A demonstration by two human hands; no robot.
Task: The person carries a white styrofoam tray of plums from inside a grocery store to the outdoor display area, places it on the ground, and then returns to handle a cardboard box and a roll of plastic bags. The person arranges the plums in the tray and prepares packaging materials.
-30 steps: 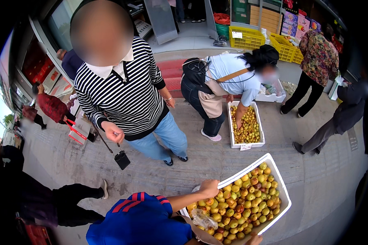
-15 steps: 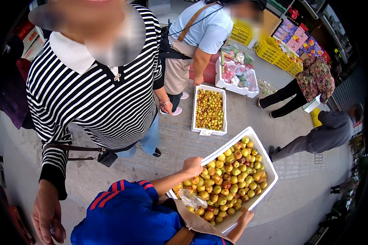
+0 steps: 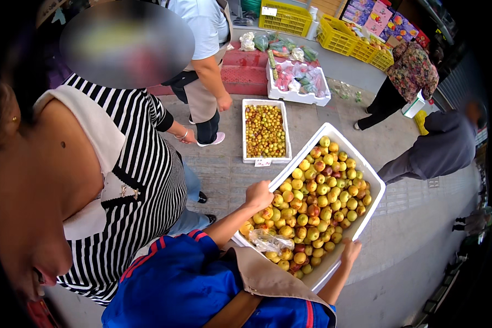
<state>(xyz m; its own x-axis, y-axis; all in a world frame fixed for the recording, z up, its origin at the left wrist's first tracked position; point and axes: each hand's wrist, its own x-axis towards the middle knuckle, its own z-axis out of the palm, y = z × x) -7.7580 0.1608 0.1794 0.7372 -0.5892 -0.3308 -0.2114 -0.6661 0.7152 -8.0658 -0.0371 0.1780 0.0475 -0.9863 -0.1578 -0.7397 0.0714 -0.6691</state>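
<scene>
I hold a white foam box in front of me, tilted in view and loaded with yellow-green and brown jujubes. My left hand is closed over the rim on its left side. On the right side near me, my right hand grips the box's edge, its fingertips partly hidden. A crumpled clear plastic bag lies on the fruit at the near left corner. The near edge of the box is partly covered by my brown apron.
A person in a striped top is very close on my left. On the pavement ahead stand a smaller foam box of jujubes and another foam box of bagged produce. Yellow crates line the shopfront. Other people stand ahead and right.
The person in the striped top has leaned in much closer, their head now low at my left. The box I hold sits slightly higher and farther right in view. Both hands keep their grip.
</scene>
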